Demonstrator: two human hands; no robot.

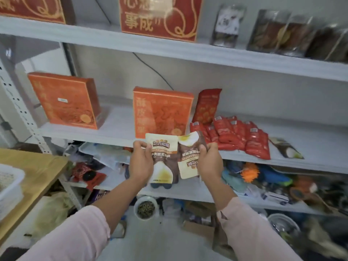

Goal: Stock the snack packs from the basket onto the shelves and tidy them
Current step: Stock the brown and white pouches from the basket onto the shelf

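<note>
Evidently, both hands were occupied. The left hand (141,161) gripped the first pack (164,162) by its left edge, fingers curled round it, with the print upright and facing the camera. The right hand (210,161) pinched the second pack (188,159) by its right edge; that pack was inverted, its print upside down. The two packs were held side by side, edges touching or nearly so, in the air just in front of the shelf (120,117) and below the orange box (162,112). Holding them face-on and together probably served to check orientation, so that the inverted pack could be turned before placement. Red packs (243,136) lay in an overlapping row at the right of the same shelf. The basket (9,187) stood on the tabletop (37,166) at far left, well apart from the hands.
</note>
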